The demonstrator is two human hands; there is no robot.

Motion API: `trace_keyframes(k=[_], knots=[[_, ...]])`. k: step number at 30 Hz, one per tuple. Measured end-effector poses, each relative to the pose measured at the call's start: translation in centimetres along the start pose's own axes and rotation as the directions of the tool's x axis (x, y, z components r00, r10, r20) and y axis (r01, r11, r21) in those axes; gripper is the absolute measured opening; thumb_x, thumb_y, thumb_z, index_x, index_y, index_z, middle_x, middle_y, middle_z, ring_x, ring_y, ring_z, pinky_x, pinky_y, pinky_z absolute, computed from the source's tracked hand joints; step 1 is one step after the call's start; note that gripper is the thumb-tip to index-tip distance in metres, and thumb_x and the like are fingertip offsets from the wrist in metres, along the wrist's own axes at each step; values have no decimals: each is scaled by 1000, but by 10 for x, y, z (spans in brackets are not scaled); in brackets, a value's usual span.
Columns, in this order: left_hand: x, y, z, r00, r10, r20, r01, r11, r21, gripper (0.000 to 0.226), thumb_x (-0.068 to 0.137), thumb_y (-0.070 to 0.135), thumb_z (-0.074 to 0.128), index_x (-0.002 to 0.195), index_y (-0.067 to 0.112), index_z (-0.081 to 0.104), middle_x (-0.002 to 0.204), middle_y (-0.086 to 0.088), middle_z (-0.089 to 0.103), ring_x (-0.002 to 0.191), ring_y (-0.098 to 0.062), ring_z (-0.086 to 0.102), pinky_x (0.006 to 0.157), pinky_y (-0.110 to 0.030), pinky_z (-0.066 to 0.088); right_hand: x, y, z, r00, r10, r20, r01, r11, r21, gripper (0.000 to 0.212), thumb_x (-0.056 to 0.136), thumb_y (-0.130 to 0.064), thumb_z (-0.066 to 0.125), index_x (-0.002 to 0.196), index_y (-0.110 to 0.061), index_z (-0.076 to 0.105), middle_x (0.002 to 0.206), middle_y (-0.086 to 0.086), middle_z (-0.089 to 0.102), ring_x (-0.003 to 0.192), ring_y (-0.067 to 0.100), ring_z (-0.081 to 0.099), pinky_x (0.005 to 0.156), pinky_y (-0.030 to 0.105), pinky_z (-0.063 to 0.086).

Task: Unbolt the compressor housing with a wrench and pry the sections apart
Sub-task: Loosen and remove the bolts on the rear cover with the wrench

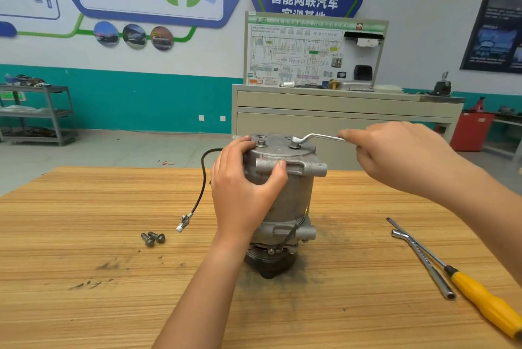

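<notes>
L hand (243, 187) grips compressor (282, 196), upright mid-table (84, 235); R hand (395, 156) holds wrench (319, 138) seated on top bolt (294, 146). Keep ring square, steady body, pull smoothly. 2 loose bolts (154, 238) lie left of compressor, screwdriver (477, 292) right.

The handle end of the wrench (319, 137) is concealed within the right hand (401, 156). The yellow handle of the screwdriver (480, 298) is cut off by the right edge. The left flank of the compressor (293, 193) is covered by the left hand (243, 196).
</notes>
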State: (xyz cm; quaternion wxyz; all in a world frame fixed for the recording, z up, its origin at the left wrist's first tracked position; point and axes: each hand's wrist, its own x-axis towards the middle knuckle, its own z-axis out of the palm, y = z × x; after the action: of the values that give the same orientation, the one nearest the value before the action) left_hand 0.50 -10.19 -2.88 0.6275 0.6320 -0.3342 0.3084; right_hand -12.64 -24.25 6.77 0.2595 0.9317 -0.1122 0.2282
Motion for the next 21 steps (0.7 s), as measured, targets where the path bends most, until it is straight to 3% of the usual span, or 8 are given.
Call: trace_keyframes(k=[4, 8, 10, 11, 13, 16, 19, 21], knots=[[1, -1, -1, 1000, -11, 11, 11, 1000, -7, 57, 69, 51, 55, 109, 11, 60, 113, 10, 54, 112, -16, 53, 97, -43, 44, -3, -24, -15, 997, 37, 69, -19, 971, -236, 34, 91, -6, 37, 123, -16, 41, 64, -1, 38, 49, 16, 35, 41, 25, 24], [0, 0, 1, 1000, -10, -10, 10, 1000, -16, 56, 69, 50, 56, 107, 9, 60, 113, 9, 54, 112, -17, 54, 98, -44, 43, -11, -53, -36, 989, -11, 145, 58, 945, -323, 25, 84, 8, 39, 102, -9, 43, 60, 5, 22, 43, 13, 21, 35, 27, 17], [0, -1, 1, 1000, -12, -9, 11, 1000, -19, 56, 69, 50, 56, 107, 10, 60, 113, 9, 55, 113, -17, 54, 98, -44, 43, -17, -57, -32, 996, 13, 90, 25, 916, -401, 27, 79, 8, 39, 98, -8, 49, 58, 5, 20, 40, 13, 18, 34, 24, 11], [0, -1, 0, 1000, -11, -9, 11, 1000, -18, 56, 68, 51, 56, 107, 10, 61, 113, 9, 55, 113, -17, 54, 98, -44, 43, -19, -53, -28, 995, 88, 35, -65, 903, -425, 23, 74, 7, 44, 89, -8, 54, 55, 4, 20, 38, 15, 17, 37, 21, 6], [0, -2, 1, 1000, 1, -12, -1, 1000, -14, 55, 68, 50, 57, 106, 10, 61, 112, 8, 56, 112, -17, 54, 97, -43, 44, -19, -34, -4, 964, 110, -244, -175, 948, -265, 10, 68, 1, 58, 68, -9, 58, 49, 3, 26, 36, 17, 23, 43, 19, 7], [1, -4, 1, 1000, 23, -21, -23, 1000, -12, 55, 68, 49, 57, 105, 9, 62, 110, 8, 56, 110, -17, 55, 96, -42, 44, -3, -6, 46, 846, 62, -529, -59, 998, 23, 7, 76, -6, 61, 74, -6, 67, 52, 6, 50, 43, 23, 48, 45, 25, 28], [2, -6, 2, 999, 30, -20, -31, 999, -10, 54, 68, 49, 57, 105, 9, 62, 110, 8, 57, 109, -15, 54, 96, -38, 44, 31, -1, 76, 857, 136, -497, -4, 966, 257, 17, 78, -1, 62, 93, -2, 69, 80, 12, 69, 77, 28, 66, 72, 40, 47], [2, -6, 1, 999, 34, -17, -34, 999, -4, 55, 68, 49, 57, 105, 9, 62, 110, 8, 57, 109, -15, 54, 97, -35, 44, 60, -5, 83, 903, 104, -418, 25, 956, 292, 20, 85, -2, 57, 103, -2, 66, 103, 12, 68, 108, 27, 59, 93, 45, 38]])
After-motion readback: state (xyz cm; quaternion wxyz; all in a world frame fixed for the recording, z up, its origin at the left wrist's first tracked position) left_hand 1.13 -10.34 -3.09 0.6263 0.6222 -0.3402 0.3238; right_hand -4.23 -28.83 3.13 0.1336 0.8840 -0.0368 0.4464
